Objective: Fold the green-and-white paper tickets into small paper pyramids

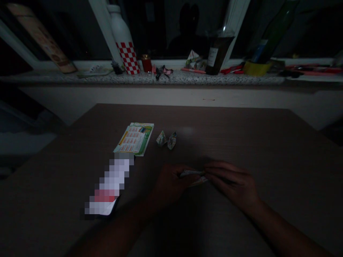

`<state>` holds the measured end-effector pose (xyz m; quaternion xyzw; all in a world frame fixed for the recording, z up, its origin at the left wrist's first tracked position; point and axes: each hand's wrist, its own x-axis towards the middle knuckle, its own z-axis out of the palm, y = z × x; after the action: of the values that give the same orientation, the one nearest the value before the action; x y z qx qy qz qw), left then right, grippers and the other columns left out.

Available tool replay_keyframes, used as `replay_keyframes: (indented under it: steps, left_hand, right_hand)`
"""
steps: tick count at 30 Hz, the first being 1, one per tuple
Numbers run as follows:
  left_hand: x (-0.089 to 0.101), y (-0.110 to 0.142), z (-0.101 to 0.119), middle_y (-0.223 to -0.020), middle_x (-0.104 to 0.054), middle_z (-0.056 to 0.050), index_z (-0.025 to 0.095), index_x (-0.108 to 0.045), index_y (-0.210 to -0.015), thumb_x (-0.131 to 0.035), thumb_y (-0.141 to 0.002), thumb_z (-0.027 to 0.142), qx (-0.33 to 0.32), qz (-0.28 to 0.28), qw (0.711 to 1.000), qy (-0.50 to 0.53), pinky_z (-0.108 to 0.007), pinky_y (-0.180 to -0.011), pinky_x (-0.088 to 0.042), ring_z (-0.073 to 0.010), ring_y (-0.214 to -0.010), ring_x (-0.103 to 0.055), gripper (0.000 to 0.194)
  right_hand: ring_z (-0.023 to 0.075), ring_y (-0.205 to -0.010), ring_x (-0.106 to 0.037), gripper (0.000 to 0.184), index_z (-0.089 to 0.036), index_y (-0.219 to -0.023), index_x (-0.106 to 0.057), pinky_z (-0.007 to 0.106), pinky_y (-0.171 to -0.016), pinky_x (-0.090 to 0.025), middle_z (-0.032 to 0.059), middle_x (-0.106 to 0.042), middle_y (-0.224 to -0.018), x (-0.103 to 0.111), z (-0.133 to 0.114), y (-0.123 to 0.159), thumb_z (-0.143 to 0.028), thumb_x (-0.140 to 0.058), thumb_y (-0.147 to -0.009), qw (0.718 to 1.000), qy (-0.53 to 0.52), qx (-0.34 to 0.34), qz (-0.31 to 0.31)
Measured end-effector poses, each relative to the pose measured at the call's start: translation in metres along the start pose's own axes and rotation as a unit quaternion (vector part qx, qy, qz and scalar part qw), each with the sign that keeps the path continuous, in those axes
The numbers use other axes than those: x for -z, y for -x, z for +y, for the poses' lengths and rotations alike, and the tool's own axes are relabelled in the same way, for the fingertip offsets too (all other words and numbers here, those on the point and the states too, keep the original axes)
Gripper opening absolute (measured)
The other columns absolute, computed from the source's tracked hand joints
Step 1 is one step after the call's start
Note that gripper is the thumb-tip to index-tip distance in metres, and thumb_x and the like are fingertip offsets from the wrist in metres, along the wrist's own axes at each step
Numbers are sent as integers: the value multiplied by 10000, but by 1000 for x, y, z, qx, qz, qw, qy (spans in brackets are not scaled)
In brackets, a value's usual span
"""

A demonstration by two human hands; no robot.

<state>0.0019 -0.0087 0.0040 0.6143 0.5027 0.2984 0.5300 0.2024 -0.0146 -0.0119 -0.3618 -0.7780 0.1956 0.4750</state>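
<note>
A small folded piece of printed paper (197, 181) is held between my two hands, low over the table. My left hand (174, 180) pinches its left side between thumb and fingers. At its right end, the closed fingers of my right hand (234, 180) grip the edge; part of the paper is hidden behind them. Beyond my left hand stand two small folded paper pieces (161, 138) of similar print, side by side. A stack of printed calendar sheets (134, 139) lies to their left.
A lit phone (109, 185), its screen pixelated, lies left of my left forearm on the brown table (227, 128). Along the granite windowsill (177, 79) stand a red-checked white bottle (124, 46), a dark cup (218, 53), a green bottle (276, 32) and a roll of yellow tape (256, 68).
</note>
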Motion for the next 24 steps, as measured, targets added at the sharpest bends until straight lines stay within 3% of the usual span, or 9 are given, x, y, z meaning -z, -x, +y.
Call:
replay_keyframes:
  steps: [5,9,15,24]
  left_hand:
    - [-1,3,6,-772,-738,1,197,-751,-861,-656,-782,317,-12,0,1000,-8,-195,-607,-435,-147,-714,-647,172]
    - [-2,4,5,-777,-738,-9,184,-748,-859,-657,-780,298,-9,-15,1000,-12,-204,-632,-444,-154,-734,-651,166]
    - [-3,1,-2,-715,-698,-12,136,-724,-795,-704,-730,335,21,-57,997,49,-199,-581,-420,-131,-651,-609,210]
    - [-1,-3,-7,-692,-668,-10,136,-702,-765,-735,-689,358,61,-81,987,126,-204,-550,-410,-119,-602,-573,237]
  right_hand:
    - [169,-773,-683,151,-156,-921,-712,247,-670,-559,85,-709,-879,-2,-2,3,-86,-648,-803,1000,-10,-17,-17]
    - [156,-714,-647,135,-152,-897,-674,255,-620,-520,69,-674,-807,-1,-6,1,-78,-575,-842,996,-41,-27,-70]
    - [121,-582,-528,131,-177,-775,-562,241,-529,-404,3,-550,-668,2,-6,2,-130,-502,-882,988,1,-41,-147]
    - [100,-497,-483,217,-195,-706,-536,220,-474,-365,-28,-521,-588,3,-10,1,-203,-475,-914,987,25,-60,-144]
